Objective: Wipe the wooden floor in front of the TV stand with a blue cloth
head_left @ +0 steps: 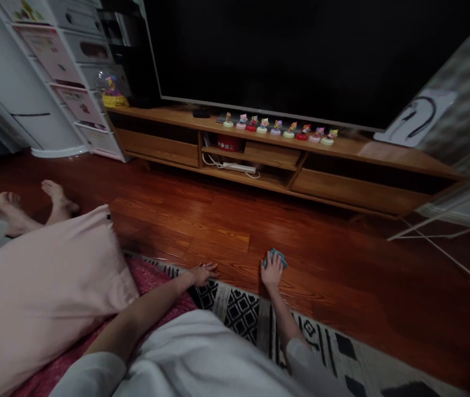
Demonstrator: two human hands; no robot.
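below nine figurines [276, 128], right fingers [275, 260] hold one blue cloth [284, 261], left fingers [210, 266] spread.

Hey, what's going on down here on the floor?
A person on a patterned rug has their right hand over what looks like a bunched blue cloth on the wooden floor. Their left hand is by the rug's edge, fingers spread, with nothing visible in it. A pink pillow lies to their left, and small figurines line the TV stand ahead.
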